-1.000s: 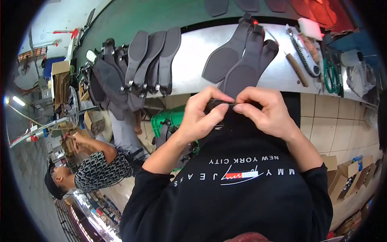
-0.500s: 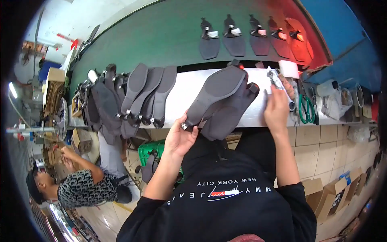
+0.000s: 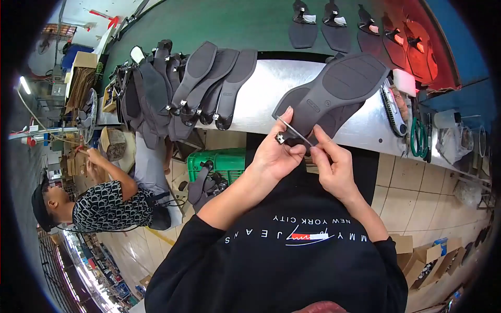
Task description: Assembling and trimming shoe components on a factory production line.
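Observation:
A dark grey sandal (image 3: pixel 334 91) lies sole up at the table's front edge, tilted, over another dark sole partly hidden below it. My left hand (image 3: pixel 274 156) is closed at the sandal's near, narrow end, beside a small shiny buckle (image 3: pixel 281 138). A thin grey rod (image 3: pixel 295 130) slants across that end, from my left thumb to my right fingertips. My right hand (image 3: pixel 334 164) pinches the rod's near end between thumb and fingers. Whether the rod touches the sandal cannot be told.
Several dark sandals (image 3: pixel 195 78) are heaped left on the metal table (image 3: pixel 266 83). A box cutter (image 3: pixel 394 112) and green-handled scissors (image 3: pixel 418 136) lie right. More sandals (image 3: pixel 334 23) line the green surface. A green crate (image 3: pixel 224 163) stands below; a co-worker (image 3: pixel 112 203) sits left.
My right hand has come left from the tools to the sandal and now holds the thin rod. The sandal has turned and its near end is closer to me. The view has shifted.

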Action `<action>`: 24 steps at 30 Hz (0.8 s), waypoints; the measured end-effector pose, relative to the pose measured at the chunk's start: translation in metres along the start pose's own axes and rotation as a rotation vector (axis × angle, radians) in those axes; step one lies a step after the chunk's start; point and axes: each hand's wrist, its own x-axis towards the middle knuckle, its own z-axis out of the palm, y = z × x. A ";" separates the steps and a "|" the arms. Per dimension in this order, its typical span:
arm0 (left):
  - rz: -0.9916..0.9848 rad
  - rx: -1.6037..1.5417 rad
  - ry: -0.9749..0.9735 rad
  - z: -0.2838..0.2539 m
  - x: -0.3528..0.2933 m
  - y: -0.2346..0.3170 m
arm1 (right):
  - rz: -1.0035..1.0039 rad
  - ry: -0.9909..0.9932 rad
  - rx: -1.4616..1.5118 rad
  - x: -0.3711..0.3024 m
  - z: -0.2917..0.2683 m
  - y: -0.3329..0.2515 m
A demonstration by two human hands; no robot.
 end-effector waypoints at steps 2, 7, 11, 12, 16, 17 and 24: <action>0.018 -0.010 -0.016 -0.002 -0.002 -0.003 | -0.027 0.028 -0.014 0.001 -0.001 -0.002; 0.141 0.185 0.094 0.015 -0.011 -0.008 | 0.375 -0.094 0.557 0.003 -0.015 -0.010; 0.630 0.556 0.138 0.016 -0.008 -0.011 | 0.362 -0.253 0.437 -0.008 -0.007 -0.013; 0.825 0.702 0.158 0.016 -0.007 -0.011 | 0.400 -0.308 0.452 -0.008 -0.003 -0.015; 0.910 0.776 0.074 0.014 -0.008 -0.007 | 0.435 -0.214 0.556 -0.008 0.005 -0.022; 0.922 0.789 0.041 0.015 -0.008 -0.007 | 0.437 -0.217 0.555 -0.007 0.002 -0.025; 0.984 0.778 0.121 0.025 -0.014 -0.004 | 0.196 -0.096 0.163 -0.005 -0.012 -0.033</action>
